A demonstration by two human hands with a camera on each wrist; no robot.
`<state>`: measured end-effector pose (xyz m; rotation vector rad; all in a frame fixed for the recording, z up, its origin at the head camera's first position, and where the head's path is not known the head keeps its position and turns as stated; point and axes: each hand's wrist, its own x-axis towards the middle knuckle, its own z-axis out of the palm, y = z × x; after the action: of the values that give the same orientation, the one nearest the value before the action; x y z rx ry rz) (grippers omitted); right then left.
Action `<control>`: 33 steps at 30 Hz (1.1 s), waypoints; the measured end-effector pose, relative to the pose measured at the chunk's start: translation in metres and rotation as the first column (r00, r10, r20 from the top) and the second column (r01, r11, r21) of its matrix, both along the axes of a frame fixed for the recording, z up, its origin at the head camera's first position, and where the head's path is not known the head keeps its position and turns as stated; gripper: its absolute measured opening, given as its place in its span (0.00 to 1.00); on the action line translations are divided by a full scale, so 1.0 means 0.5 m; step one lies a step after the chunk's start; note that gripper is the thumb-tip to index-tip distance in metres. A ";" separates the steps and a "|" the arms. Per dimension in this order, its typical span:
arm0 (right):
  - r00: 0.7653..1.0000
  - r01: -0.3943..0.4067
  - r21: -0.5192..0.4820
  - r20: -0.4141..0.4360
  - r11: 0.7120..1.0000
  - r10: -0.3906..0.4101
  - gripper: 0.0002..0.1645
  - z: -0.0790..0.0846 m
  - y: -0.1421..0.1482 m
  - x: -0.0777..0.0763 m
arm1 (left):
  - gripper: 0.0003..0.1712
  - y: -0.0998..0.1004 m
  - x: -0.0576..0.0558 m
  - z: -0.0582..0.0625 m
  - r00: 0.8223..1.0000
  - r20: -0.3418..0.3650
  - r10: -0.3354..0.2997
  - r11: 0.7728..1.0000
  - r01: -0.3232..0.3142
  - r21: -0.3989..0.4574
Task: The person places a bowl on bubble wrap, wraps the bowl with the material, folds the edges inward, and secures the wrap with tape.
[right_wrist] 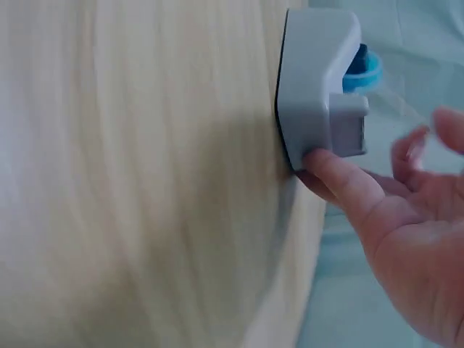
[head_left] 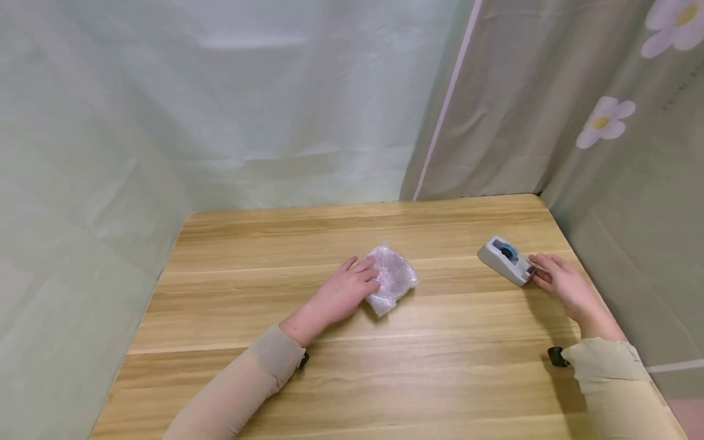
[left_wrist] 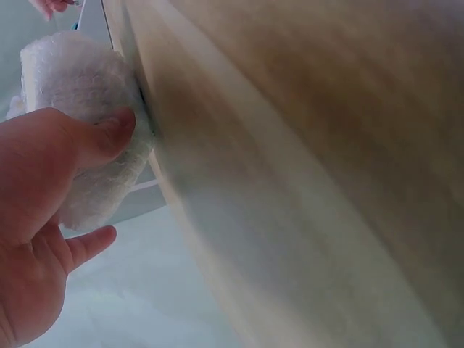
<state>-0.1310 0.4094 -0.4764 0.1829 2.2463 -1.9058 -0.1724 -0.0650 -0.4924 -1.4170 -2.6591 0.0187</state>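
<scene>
A small package in clear bubble wrap (head_left: 393,281) is near the middle of the wooden table. My left hand (head_left: 343,290) grips its left side; in the left wrist view the thumb (left_wrist: 109,138) presses on the wrap, with the little finger held away. At the right, a grey tape dispenser (head_left: 497,263) stands on the table with a blue roll core (right_wrist: 362,71) in it. My right hand (head_left: 569,290) is at its cutter end, one finger touching the base corner. A faint clear strip of tape (right_wrist: 399,104) runs from the roll to the thumb and forefinger, which pinch together.
The wooden table (head_left: 247,244) has its right edge close beside my right arm. Pale curtains (head_left: 308,122) hang behind the table and along both sides. A black wrist strap (head_left: 558,357) shows at the right sleeve.
</scene>
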 end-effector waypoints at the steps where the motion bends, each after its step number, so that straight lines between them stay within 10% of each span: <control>1: 1.000 0.020 -0.114 -0.005 0.993 -0.021 0.32 -0.004 0.003 0.002 | 0.15 0.000 0.000 0.000 1.000 0.003 0.003 1.000 -0.003 -0.001; 6: 0.995 0.074 -0.590 -0.009 0.804 -0.097 0.10 -0.028 0.016 0.012 | 0.16 0.001 -0.001 -0.004 1.000 0.008 0.015 1.000 -0.015 -0.006; 11: 0.990 0.113 -0.745 0.029 0.658 -0.137 0.12 -0.047 0.021 0.018 | 0.16 0.002 0.001 -0.001 1.000 0.005 0.020 1.000 -0.020 -0.006; 33: 0.993 0.103 -0.587 0.013 0.803 -0.117 0.15 -0.070 0.034 0.021 | 0.18 0.004 0.001 -0.003 1.000 -0.014 0.024 0.999 -0.024 -0.026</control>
<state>-0.1205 0.4262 -0.5113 0.1979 1.5671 -2.5688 -0.1717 -0.0628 -0.4937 -1.3875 -2.6750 0.0658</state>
